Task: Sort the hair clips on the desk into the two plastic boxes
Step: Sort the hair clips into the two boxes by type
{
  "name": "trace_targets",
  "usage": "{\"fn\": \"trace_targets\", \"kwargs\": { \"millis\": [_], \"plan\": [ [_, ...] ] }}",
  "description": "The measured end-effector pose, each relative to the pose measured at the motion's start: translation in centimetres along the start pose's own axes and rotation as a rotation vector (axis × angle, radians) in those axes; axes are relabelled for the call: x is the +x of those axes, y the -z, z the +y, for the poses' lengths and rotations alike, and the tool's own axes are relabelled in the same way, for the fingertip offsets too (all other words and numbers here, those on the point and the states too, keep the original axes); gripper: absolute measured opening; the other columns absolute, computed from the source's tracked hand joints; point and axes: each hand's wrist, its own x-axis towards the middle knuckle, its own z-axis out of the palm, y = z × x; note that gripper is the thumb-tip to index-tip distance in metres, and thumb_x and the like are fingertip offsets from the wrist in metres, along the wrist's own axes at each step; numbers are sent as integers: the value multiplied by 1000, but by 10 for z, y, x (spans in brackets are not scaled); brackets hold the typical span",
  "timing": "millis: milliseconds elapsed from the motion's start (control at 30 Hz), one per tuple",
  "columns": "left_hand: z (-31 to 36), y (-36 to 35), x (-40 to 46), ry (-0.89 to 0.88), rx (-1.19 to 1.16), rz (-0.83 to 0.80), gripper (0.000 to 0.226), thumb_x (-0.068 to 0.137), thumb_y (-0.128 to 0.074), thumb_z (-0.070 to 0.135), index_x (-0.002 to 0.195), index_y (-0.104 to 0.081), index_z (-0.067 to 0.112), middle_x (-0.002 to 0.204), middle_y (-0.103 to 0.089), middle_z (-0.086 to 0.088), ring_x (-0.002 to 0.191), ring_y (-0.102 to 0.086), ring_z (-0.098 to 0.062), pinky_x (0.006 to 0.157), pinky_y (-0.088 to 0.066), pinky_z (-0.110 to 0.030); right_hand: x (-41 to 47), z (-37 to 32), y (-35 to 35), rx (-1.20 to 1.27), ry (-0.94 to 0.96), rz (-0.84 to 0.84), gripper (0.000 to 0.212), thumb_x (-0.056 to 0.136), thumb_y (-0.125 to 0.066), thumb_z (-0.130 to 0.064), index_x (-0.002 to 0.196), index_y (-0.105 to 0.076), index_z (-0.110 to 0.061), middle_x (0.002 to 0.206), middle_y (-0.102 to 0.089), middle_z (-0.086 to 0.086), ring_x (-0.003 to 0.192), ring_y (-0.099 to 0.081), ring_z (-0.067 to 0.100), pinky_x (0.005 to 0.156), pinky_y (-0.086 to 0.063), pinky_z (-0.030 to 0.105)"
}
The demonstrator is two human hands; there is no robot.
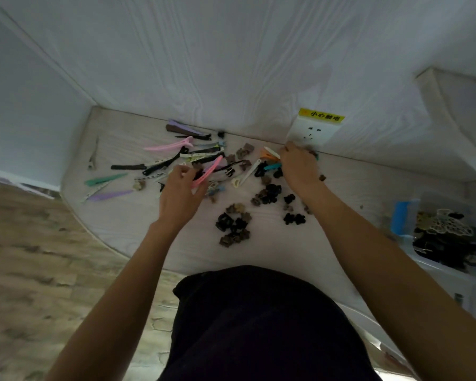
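Note:
Several hair clips lie scattered on the pale desk (116, 224). Long flat clips in pink, green, purple and black (173, 145) fill the left and back. Small dark claw clips (234, 225) cluster in the middle and right. My left hand (180, 192) holds a long pink clip (206, 173) between its fingers. My right hand (300, 167) reaches to the desk's back edge by the wall, fingers curled over small dark clips (312, 153). A clear plastic box (404, 215) at the right holds dark clips; a second box is not clearly visible.
A white wall socket (312, 132) with a yellow warning label sits on the wall just behind my right hand. The desk's curved front edge meets wood-pattern floor (25, 270) at the left. A white shelf (456, 105) juts out at the upper right.

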Motion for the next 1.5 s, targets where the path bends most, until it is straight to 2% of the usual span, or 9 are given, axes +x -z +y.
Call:
{"fn": "trace_targets", "kwargs": {
  "millis": [67,167,233,400,533,733,1033,1300,1500],
  "plan": [
    [-4,1,-4,-9,56,-7,32,91,-54,25,114,-56,3,106,-57,-22,97,-54,-38,72,-45,-43,-8,1,-3,28,-11,33,26,88,-47,3,113,-51,2,117,-51,24,92,-57,36,59,-41,37],
    [-2,3,-7,15,134,-42,30,91,-52,24,115,-53,7,105,-60,-20,102,-53,-37,75,-45,-45,-19,0,2,68,7,208,15,84,-55,4,99,-53,4,96,-55,27,62,-55,32,44,-35,31],
    [-4,3,-11,37,150,-46,31,90,-51,22,118,-52,10,105,-61,-19,102,-53,-36,74,-47,-45,-23,-8,8,129,81,297,6,90,-52,-3,93,-52,2,86,-56,23,55,-47,26,44,-30,29],
    [-15,-4,-17,62,167,-147,37,88,-57,35,117,-55,13,114,-61,-13,108,-53,-32,79,-47,-43,-19,-39,12,46,443,98,19,90,-50,-5,109,-48,-2,101,-56,20,85,-56,33,54,-42,38],
    [-23,-7,-18,91,124,-156,40,82,-63,42,114,-59,18,112,-63,-10,107,-55,-30,79,-47,-39,-3,-45,5,-151,474,-84,25,88,-52,-3,113,-49,-2,119,-48,20,98,-54,34,64,-50,42],
    [-31,-9,-17,26,127,-183,31,86,-58,39,105,-59,15,104,-60,-10,103,-56,-30,75,-47,-38,1,-45,5,-276,485,-136,21,92,-46,-7,112,-52,-6,122,-46,14,99,-53,30,59,-41,36],
    [-33,-6,-18,30,112,-231,28,90,-51,32,110,-50,13,102,-64,-14,92,-61,-34,70,-45,-37,-13,-44,26,6,409,-31,30,92,-46,-8,121,-45,-1,127,-45,21,96,-54,34,64,-44,41],
    [-31,-9,-18,51,164,-219,31,91,-47,43,112,-51,19,103,-66,-10,92,-62,-32,70,-45,-35,-10,-85,33,44,395,-61,31,97,-38,-21,121,-39,-1,95,-62,18,75,-60,33,57,-36,34],
    [-50,2,-24,-14,86,-180,26,92,-46,44,104,-56,23,100,-66,-6,91,-62,-29,68,-45,-35,-1,-104,25,150,477,-101,26,91,-53,-27,109,-49,-9,100,-64,13,83,-61,30,63,-42,35]
  ]
}}
